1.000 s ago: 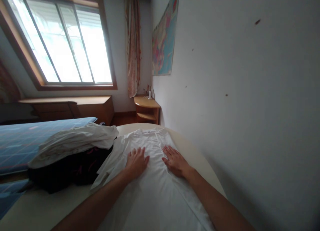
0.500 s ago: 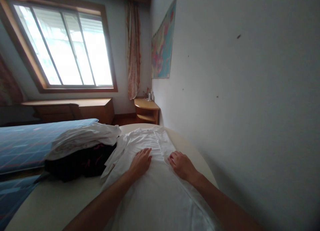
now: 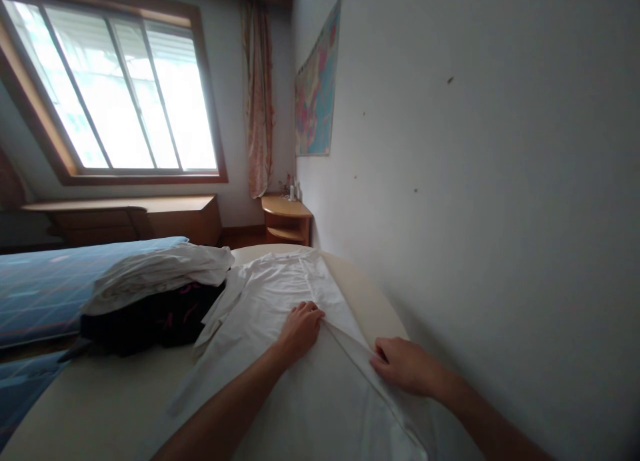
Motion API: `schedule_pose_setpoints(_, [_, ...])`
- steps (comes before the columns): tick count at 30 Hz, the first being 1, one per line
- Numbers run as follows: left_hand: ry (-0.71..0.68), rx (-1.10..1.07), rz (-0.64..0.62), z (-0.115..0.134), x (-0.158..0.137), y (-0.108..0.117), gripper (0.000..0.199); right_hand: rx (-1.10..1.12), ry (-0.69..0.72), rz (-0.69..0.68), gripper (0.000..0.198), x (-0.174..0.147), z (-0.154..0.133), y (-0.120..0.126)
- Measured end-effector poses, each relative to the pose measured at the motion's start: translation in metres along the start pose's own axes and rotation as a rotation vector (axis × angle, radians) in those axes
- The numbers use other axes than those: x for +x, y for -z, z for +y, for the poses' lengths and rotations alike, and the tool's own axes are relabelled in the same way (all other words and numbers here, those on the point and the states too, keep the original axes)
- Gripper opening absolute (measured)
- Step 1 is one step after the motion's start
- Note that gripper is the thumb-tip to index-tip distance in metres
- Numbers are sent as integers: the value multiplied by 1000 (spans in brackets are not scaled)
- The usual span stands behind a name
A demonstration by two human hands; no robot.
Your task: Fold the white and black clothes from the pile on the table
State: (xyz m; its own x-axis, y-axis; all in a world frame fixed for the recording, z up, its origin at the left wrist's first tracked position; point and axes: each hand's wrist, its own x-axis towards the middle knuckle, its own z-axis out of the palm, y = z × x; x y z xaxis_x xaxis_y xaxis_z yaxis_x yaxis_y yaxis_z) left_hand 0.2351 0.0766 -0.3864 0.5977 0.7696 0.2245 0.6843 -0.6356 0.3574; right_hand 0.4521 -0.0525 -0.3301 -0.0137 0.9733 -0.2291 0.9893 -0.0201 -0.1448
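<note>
In the head view, a white shirt (image 3: 300,408) is lying lower centre on a cream tabletop (image 3: 357,284). At lower right, the right hand (image 3: 405,364) is pinching its edge, probably holding it taut; whether the left hand (image 3: 301,329), near centre, is gripping or pressing, I cannot tell.
</note>
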Motion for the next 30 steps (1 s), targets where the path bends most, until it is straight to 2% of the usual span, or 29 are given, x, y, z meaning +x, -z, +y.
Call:
schedule_pose_setpoints(4, [60,-30,26,2,2,2,32,178,95,-126,25,-26,-7,23])
schedule_pose_setpoints(8, [163,-26,79,1,6,6,41,482,296,-249,47,-47,-30,41])
schedule_pose_setpoints(12, [225,-10,92,-2,-1,6,34,523,404,-423,75,-51,-56,29])
schedule_pose_setpoints(15, [199,-15,80,-3,-10,3,26,442,466,-583,79,-43,-69,12])
schedule_pose_setpoints(18, [169,-32,77,-4,-14,0,36,361,480,-686,81,-35,-78,3])
schedule_pose_setpoints(22, [160,-52,76,-9,-3,-2,41,247,508,-601,72,-30,-88,1])
schedule_pose_setpoints(28, [240,-29,88,-20,33,-7,37,217,559,-542,50,-26,-94,-7])
schedule_pose_setpoints(30, [261,-10,102,-24,42,-10,38,192,532,-450,41,-24,-93,-11])
